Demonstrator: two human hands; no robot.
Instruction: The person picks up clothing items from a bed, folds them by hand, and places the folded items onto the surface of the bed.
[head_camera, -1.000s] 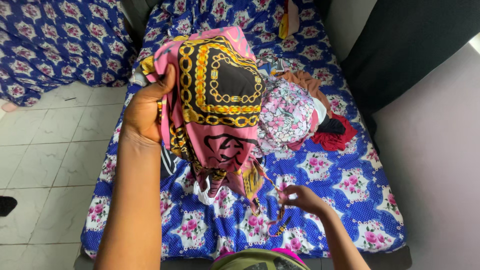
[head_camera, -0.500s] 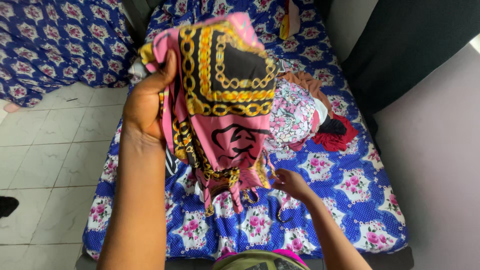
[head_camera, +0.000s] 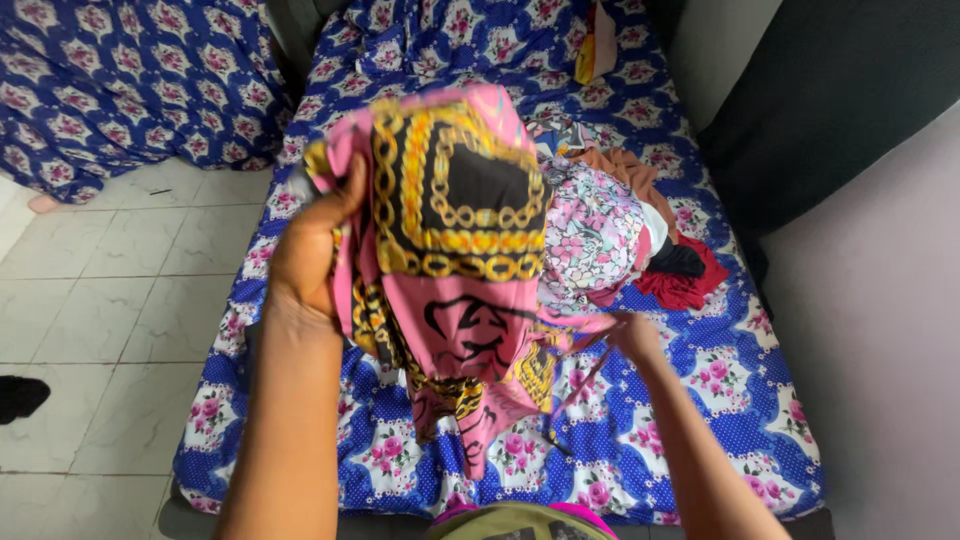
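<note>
My left hand (head_camera: 312, 240) holds up a pink and black garment with a gold chain print (head_camera: 450, 250), gripping its upper left edge above the bed. The cloth hangs down in front of me, its lower end reaching near the mattress. My right hand (head_camera: 632, 335) is at the garment's lower right side, pinching a thin strap or edge of it. Behind the garment lies a pile of clothes (head_camera: 610, 230) with a pink floral piece on top.
The bed (head_camera: 720, 400) has a blue sheet with pink flowers. A red and a black cloth (head_camera: 685, 275) lie at the pile's right. White floor tiles (head_camera: 100, 300) are on the left, a grey wall (head_camera: 880, 330) on the right, and a dark object (head_camera: 20, 395) on the floor.
My right hand has risen from near the mattress to the garment's lower right edge and taken hold of a strap. The left hand keeps holding the garment up, shifted slightly right.
</note>
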